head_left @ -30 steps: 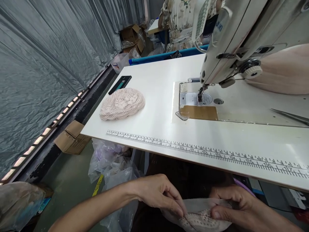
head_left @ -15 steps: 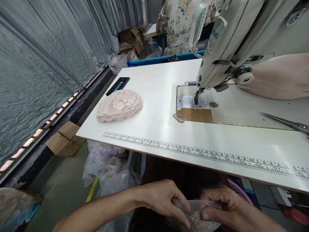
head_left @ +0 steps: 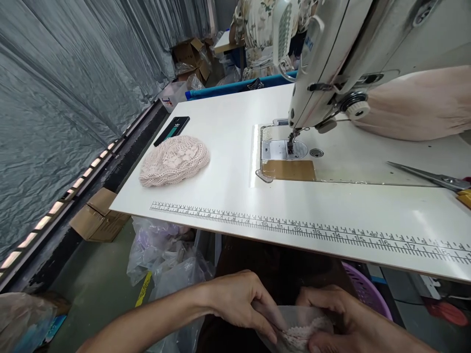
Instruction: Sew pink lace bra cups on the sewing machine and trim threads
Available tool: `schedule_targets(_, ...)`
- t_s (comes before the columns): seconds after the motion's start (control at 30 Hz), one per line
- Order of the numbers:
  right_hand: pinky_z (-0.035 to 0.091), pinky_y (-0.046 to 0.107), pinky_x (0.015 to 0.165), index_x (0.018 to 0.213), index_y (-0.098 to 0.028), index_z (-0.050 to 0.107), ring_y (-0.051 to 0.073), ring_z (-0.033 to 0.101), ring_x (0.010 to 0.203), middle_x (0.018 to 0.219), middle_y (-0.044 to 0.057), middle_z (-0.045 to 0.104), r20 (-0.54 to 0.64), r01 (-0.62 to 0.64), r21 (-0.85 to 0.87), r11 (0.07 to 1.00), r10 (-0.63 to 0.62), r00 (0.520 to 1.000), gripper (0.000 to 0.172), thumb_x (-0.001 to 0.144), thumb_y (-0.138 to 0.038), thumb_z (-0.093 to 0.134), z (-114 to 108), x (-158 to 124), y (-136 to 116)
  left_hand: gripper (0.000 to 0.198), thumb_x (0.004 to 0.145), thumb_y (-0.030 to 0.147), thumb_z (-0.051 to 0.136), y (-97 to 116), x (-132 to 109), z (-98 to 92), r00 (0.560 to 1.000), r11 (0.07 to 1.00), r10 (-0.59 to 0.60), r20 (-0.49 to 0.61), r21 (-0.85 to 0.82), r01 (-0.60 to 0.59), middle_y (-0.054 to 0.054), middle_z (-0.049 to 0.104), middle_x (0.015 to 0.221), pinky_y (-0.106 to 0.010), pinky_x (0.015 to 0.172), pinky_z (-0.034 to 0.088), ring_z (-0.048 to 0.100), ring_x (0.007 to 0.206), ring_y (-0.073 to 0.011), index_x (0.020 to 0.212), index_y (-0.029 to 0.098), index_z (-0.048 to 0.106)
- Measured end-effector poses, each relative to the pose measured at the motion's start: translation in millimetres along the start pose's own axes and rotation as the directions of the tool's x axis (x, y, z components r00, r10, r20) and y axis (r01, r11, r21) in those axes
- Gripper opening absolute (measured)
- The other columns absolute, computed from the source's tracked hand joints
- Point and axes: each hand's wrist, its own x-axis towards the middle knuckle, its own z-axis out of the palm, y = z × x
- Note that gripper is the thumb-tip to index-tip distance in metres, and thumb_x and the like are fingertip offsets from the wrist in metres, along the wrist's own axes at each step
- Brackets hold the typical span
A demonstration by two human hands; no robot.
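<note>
Near the white table (head_left: 224, 117), across a gap from its front edge, had lacy cloth (head_left: 294, 316) pinched in closed left hand (head_left: 237, 301) and right hand (head_left: 346, 314), stretched lengthwise roughly along that edge.

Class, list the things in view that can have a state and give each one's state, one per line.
Left hand: pinching the sheer fabric
Right hand: gripping it too
Sheer fabric: bunched, off the table
Lace pile: stacked, lying down
Scissors: lying down, blades apparently shut
Sewing machine: upright; running or stopped, cannot tell
Peach cloth: loosely gathered
Purple basket: partly hidden
</note>
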Motion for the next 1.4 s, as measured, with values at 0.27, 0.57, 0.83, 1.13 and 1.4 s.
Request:
schedule_targets(0.27, 0.044, 0.02, 0.061, 0.087, -0.027, 0.061, 0.017, 0.057, 0.077, 0.079, -0.003, 0.06, -0.135, -0.047, 0.0, 0.999, 0.046, 0.99, 0.022, 0.067, -0.027, 0.069, 5.3, -6.6, 9.7, 0.031, 0.063, 0.023, 0.079, -1.3, -0.7, 1.3, 0.998, 0.998, -0.036, -0.053, 0.052, 0.038, 0.002, 0.073, 0.083, -0.015, 0.066, 0.047, 0.067, 0.078, -0.014, 0.094, 0.024, 0.072)
schedule_targets(0.57, 0.042, 0.021, 0.063, 0.089, -0.026, 0.058, 0.018, 0.054, 0.082, 0.083, -0.002, 0.057, -0.075, -0.063, -0.024, 0.998, 0.061, 0.995, 0.021, 0.07, -0.024, 0.066, 8.1, -4.0, 8.5, 0.031, 0.063, 0.026, 0.079, 1.4, -3.9, 1.4, 0.997, 0.998, -0.055, -0.05, 0.017, 0.055, 0.002, 0.072, 0.08, -0.015, 0.064, 0.044, 0.064, 0.074, -0.0129, 0.093, 0.022, 0.073)
schedule_targets(0.83, 0.039, 0.018, 0.056, 0.083, -0.022, 0.06, 0.012, 0.049, 0.065, 0.072, -0.004, 0.055, -0.023, 0.004, 0.065, 0.998, -0.003, 1.0, 0.013, 0.071, -0.024, 0.066, 7.4, -0.6, 7.1, 0.048, 0.055, 0.055, 0.076, 1.2, 2.8, 7.5, 0.996, 0.987, -0.019, -0.085, -0.16, 0.006, -0.001, 0.07, 0.072, -0.017, 0.064, 0.044, 0.061, 0.064, -0.0104, 0.086, 0.018, 0.075)
schedule_targets(1.13, 0.042, 0.022, 0.066, 0.071, -0.023, 0.069, 0.018, 0.058, 0.074, 0.073, -0.001, 0.065, -0.017, 0.023, 0.062, 0.998, -0.022, 1.0, 0.019, 0.075, -0.041, 0.063, -1.2, 6.6, 9.3, 0.057, 0.051, 0.055, 0.079, -0.7, -1.6, 3.2, 0.993, 0.988, -0.057, -0.101, -0.152, 0.041, -0.007, 0.072, 0.081, -0.017, 0.068, 0.046, 0.064, 0.072, -0.0144, 0.09, 0.014, 0.074)
schedule_targets(1.4, 0.045, 0.025, 0.065, 0.076, -0.024, 0.069, 0.019, 0.058, 0.071, 0.072, 0.001, 0.063, 0.043, 0.075, 0.101, 0.992, -0.08, 0.996, 0.037, 0.083, -0.055, 0.051, -2.3, 2.3, 15.1, 0.048, 0.054, 0.05, 0.079, -5.2, -5.1, 1.6, 0.995, 0.988, -0.04, -0.091, -0.149, 0.026, -0.004, 0.072, 0.078, -0.016, 0.067, 0.046, 0.065, 0.07, -0.0128, 0.088, 0.016, 0.074)
